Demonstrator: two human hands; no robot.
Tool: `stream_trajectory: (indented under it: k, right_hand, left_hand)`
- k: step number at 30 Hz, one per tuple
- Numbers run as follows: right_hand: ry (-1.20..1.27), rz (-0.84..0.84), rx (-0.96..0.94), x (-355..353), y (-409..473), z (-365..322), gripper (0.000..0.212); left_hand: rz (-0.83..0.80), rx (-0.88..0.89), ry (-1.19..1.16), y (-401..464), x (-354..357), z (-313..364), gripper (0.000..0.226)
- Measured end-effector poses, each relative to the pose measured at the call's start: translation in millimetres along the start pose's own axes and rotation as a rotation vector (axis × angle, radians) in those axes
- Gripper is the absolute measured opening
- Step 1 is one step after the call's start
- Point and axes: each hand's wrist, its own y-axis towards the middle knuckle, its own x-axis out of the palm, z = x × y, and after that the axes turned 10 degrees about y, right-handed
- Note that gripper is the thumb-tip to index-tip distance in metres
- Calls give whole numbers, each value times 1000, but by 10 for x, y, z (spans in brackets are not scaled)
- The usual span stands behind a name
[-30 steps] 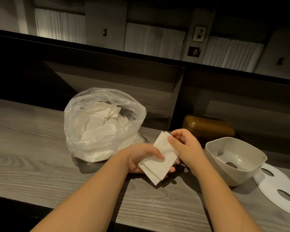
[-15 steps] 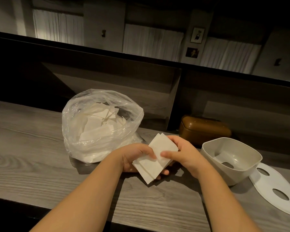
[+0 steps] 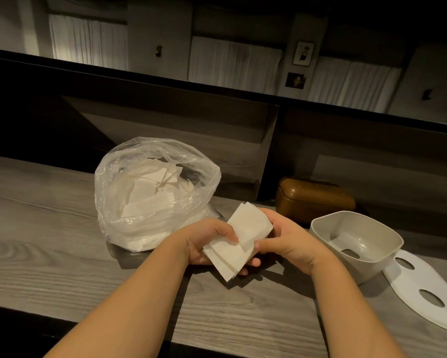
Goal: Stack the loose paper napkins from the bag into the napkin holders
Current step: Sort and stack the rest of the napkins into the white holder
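The left hand (image 3: 204,241) holds a small stack of napkins (image 3: 239,241) from below, thumb pressed on top. The right hand (image 3: 292,241) pinches the stack's right edge. The napkins are between both hands, above the table (image 3: 49,254). Just to the far left stands the bag (image 3: 155,195); on the right, an empty holder (image 3: 356,236).

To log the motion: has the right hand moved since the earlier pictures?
Yes. Judged against the bag, which stays put, the right hand has dropped slightly toward the person, its thumb sliding down the napkins.
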Motion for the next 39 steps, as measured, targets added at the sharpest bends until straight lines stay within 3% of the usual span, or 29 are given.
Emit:
stream_trajectory:
  k: [5, 8, 11, 16, 22, 30, 31, 35, 39]
  right_hand:
    - [20, 121, -5, 53, 66, 13, 38]
    - [68, 38, 13, 34, 43, 5, 58]
    - [-20, -4, 21, 27, 25, 4, 70]
    - [-88, 142, -12, 59, 63, -4, 57]
    - [-105, 28, 12, 30, 23, -14, 69]
    - [-115, 226, -45, 101, 85, 5, 20]
    - [-96, 196, -39, 86, 80, 3, 22]
    - [-155, 53, 11, 44, 55, 25, 63]
    - [-183, 205, -43, 81, 91, 30, 41]
  left_hand:
    - [-11, -13, 58, 19, 11, -2, 62]
    - [11, 4, 65, 7, 21, 8, 53]
    - [32, -3, 63, 22, 3, -7, 62]
    - [19, -3, 71, 10, 28, 2, 51]
    - [38, -19, 32, 18, 12, 0, 54]
    - [-3, -9, 71, 20, 22, -7, 55]
    - [-1, -6, 67, 17, 20, -7, 56]
    - [42, -22, 48, 25, 6, -12, 62]
    - [29, -17, 62, 11, 42, 3, 54]
